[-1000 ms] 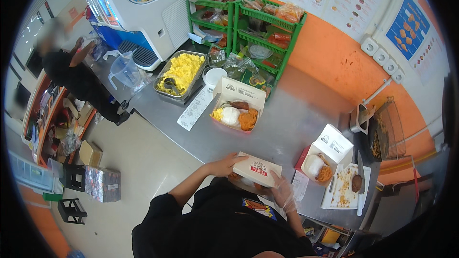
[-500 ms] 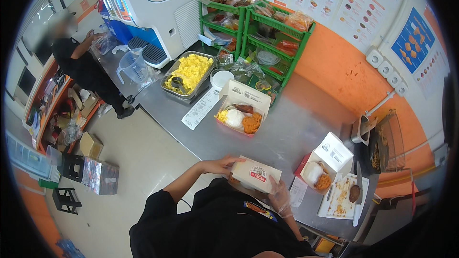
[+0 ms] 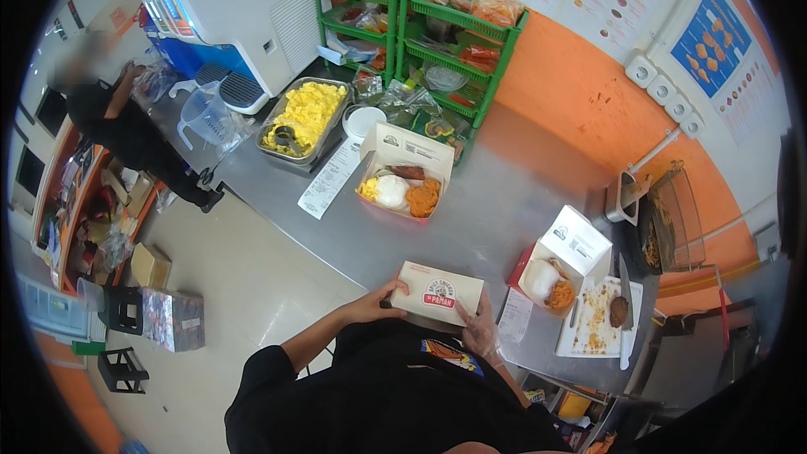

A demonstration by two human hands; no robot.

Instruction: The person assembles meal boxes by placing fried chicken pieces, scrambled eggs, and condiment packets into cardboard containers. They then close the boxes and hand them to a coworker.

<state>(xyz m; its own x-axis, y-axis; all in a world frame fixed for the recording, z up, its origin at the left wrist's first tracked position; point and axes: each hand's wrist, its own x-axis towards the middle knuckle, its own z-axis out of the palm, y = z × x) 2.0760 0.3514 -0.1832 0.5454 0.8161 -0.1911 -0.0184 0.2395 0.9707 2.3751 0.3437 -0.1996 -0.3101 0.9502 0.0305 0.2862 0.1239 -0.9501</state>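
Close to my body I hold a closed cream cardboard takeaway box (image 3: 420,277) with a red print on its lid. My left hand (image 3: 376,303), bare, grips its left end. On its right end are the fingers of my right hand (image 3: 480,329), which wears a clear plastic glove. To the right stands an open takeaway box (image 3: 580,240) with white rice and orange-brown food inside. Farther off, another open takeaway box (image 3: 412,147) holds rice, yellow egg, a brown piece and an orange-brown portion.
A steel tray (image 3: 318,147) of scrambled egg with a black scoop stands on the steel counter (image 3: 504,172), beside a paper receipt (image 3: 328,181). At right, a white cutting board (image 3: 580,340) carries a knife (image 3: 625,319). Green racks (image 3: 445,17) stand behind. A co-worker (image 3: 113,118) is at far left.
The box in my hands has turned level, its lid now lying flat and facing up. Both hands remain on its ends. The whole view has shifted slightly.
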